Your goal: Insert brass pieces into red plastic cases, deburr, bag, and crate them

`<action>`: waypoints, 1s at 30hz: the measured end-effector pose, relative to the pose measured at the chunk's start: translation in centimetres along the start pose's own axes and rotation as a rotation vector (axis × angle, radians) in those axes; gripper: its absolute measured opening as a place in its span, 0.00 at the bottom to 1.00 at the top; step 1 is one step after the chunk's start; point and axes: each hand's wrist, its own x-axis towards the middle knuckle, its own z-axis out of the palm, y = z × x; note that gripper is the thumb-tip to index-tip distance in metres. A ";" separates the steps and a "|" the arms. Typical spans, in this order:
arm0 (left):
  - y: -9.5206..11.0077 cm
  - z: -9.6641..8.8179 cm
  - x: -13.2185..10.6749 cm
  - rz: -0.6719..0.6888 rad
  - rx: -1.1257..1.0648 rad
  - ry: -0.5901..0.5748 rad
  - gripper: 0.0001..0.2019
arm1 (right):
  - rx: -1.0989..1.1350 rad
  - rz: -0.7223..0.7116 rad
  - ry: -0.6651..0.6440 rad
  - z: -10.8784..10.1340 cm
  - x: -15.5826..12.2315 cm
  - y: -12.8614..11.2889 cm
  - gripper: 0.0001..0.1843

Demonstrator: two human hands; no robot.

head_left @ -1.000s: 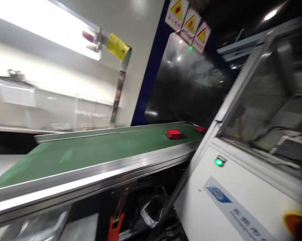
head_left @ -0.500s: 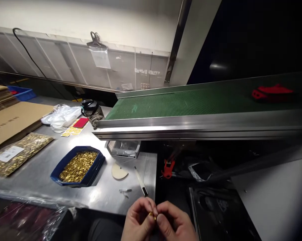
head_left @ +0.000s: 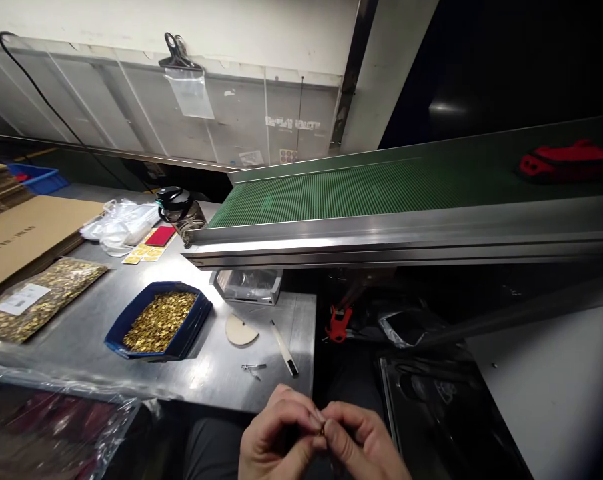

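Observation:
At the bottom of the view, my left hand [head_left: 285, 430] and my right hand [head_left: 359, 440] meet, thumbs and fingertips closed together. Between them is a small gold-coloured metal piece [head_left: 322, 431], mostly covered by the fingers, so its exact kind cannot be made out. To the left on the metal table, a blue bin [head_left: 112, 339] holds many small gold-coloured pieces [head_left: 164, 322]. Nearer my hands lie a white pen-like tool [head_left: 284, 350] with a dark end, a nail clipper [head_left: 254, 367] and a cream part-round disc [head_left: 241, 331].
A green conveyor belt [head_left: 331, 190] carries a red and black item [head_left: 566, 161] at right. A clear bag of gold pieces [head_left: 46, 293], cardboard [head_left: 26, 233], a lidded jug [head_left: 179, 210] and a clear-fronted drawer box [head_left: 246, 285] stand on the table [head_left: 206, 380]. An orange-red clamp-like thing [head_left: 338, 325] hangs below.
The red item on the belt has moved right. My hands have shifted slightly right, and the gold piece is more covered by my fingers. The camera view has tilted a little.

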 end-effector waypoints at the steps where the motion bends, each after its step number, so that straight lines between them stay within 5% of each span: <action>1: 0.0 0.0 -0.1 0.019 0.020 -0.004 0.04 | -0.014 -0.011 -0.034 -0.3 0.0 0.2 0.29; 8: 0.5 0.4 -0.4 0.026 0.060 0.033 0.04 | 0.058 -0.050 -0.074 -0.7 -0.4 0.3 0.23; 15: 1.2 1.4 -0.7 0.104 0.081 0.075 0.04 | 0.269 -0.097 0.067 1.2 -1.1 0.1 0.22; 19: 1.5 1.4 -0.8 0.032 0.052 0.105 0.02 | 0.281 -0.149 0.143 1.2 -1.3 -0.1 0.21; 30: 1.3 -0.1 -0.7 0.003 0.243 -0.057 0.05 | 0.098 -0.192 0.258 -0.1 -1.6 0.0 0.21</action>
